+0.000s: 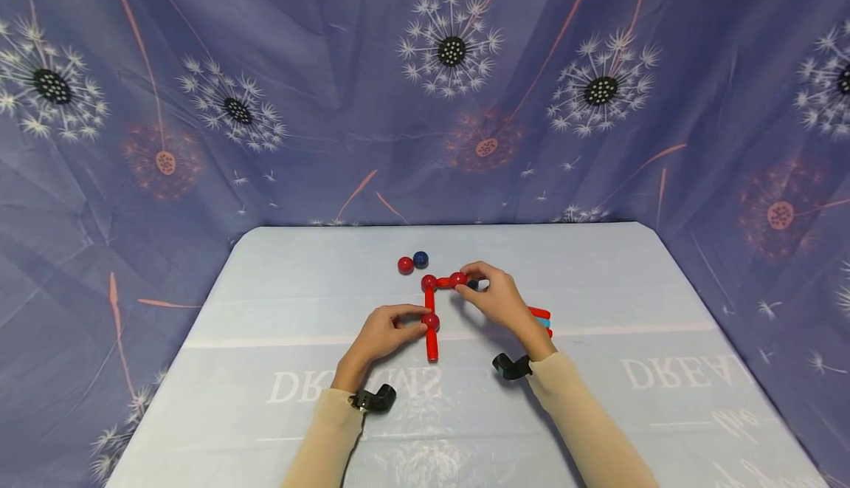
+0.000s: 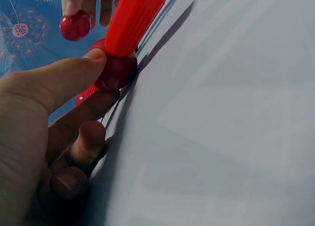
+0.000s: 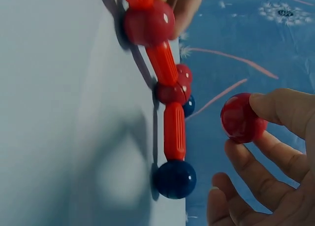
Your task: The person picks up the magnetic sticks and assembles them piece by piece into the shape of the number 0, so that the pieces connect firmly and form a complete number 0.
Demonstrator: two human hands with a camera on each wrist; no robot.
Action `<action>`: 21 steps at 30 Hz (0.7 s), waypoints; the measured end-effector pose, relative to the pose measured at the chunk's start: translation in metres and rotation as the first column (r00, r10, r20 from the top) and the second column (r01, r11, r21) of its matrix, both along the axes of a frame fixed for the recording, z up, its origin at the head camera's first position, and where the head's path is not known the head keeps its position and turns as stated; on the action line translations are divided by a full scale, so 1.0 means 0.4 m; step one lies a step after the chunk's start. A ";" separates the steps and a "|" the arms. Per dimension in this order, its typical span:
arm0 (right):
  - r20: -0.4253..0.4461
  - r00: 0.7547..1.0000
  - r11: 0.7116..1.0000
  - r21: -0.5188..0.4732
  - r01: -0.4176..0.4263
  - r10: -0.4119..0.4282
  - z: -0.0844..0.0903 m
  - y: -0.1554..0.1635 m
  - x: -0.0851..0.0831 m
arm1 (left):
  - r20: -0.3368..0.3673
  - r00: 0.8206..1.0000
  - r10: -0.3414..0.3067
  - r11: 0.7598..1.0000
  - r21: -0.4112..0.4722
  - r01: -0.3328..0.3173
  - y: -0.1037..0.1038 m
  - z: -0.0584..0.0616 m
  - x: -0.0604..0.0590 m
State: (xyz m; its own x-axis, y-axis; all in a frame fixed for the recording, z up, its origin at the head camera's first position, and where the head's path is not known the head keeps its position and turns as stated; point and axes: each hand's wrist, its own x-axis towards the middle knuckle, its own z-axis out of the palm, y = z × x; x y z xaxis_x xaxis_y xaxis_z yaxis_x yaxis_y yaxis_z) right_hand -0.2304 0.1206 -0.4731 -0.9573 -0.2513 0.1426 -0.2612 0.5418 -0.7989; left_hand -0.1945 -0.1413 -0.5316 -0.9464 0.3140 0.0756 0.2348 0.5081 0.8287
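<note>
red plastic rods and balls are forming a small bent chain [image 1: 433, 303] that is lying on the pale blue table cover [image 1: 279, 289], near its middle. the left hand [image 1: 381, 334] is pinching one red ball [image 2: 116, 70] of this chain between thumb and forefinger, probably to keep the long rod [image 1: 432, 333] from sliding while the other end is being worked on. the right hand [image 1: 498, 302] is holding another red ball [image 3: 241, 118] with thumb and fingertips, a little apart from the dark blue ball [image 3: 174, 178] that is sitting at the end of the short rod [image 3: 174, 130]. just behind the chain, a loose red ball [image 1: 405, 265] and a loose blue ball [image 1: 420, 258] are resting side by side. some spare rods [image 1: 541, 316] are lying under the right wrist, partly hidden. a blue dandelion cloth [image 1: 265, 89] is hanging around the table as a backdrop.
</note>
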 end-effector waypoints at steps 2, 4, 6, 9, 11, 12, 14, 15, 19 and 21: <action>-0.006 1.000 1.000 -0.007 -0.009 0.009 -0.003 -0.001 0.016 | -0.001 1.000 0.001 1.000 -0.005 -0.001 -0.001 -0.001 -0.001; -0.007 1.000 1.000 -0.006 -0.016 0.016 -0.007 -0.002 0.030 | -0.004 1.000 -0.002 1.000 -0.006 0.002 -0.001 -0.002 -0.001; -0.004 1.000 1.000 -0.003 -0.019 0.019 -0.011 -0.002 0.044 | -0.007 1.000 -0.007 1.000 -0.005 0.007 -0.001 -0.001 0.000; -0.001 1.000 0.999 -0.010 -0.031 0.031 -0.017 0.000 0.062 | -0.010 1.000 -0.013 1.000 -0.002 0.013 -0.002 -0.002 -0.001; 0.004 0.999 0.999 -0.017 -0.041 0.041 -0.021 0.002 0.074 | -0.015 1.000 -0.013 1.000 -0.004 0.013 -0.002 -0.002 -0.002; 0.006 0.999 0.999 -0.020 -0.048 0.048 -0.022 0.002 0.079 | -0.017 1.000 -0.012 1.000 -0.007 0.012 -0.003 -0.002 -0.002; 0.016 0.998 0.998 -0.021 -0.059 0.059 -0.026 0.004 0.089 | -0.023 1.000 -0.011 1.000 -0.009 0.011 -0.002 -0.003 -0.003; 0.018 0.998 0.998 -0.014 -0.065 0.065 -0.027 0.005 0.096 | -0.024 1.000 -0.010 1.000 -0.010 0.010 -0.001 -0.004 -0.004; 0.031 0.993 0.994 0.003 -0.112 0.112 -0.030 0.003 0.124 | -0.025 1.000 -0.003 1.000 -0.015 0.003 0.000 -0.005 -0.004; 0.034 0.989 0.989 0.009 -0.145 0.144 -0.031 0.002 0.139 | -0.021 1.000 0.000 1.000 -0.017 -0.001 0.001 -0.006 -0.004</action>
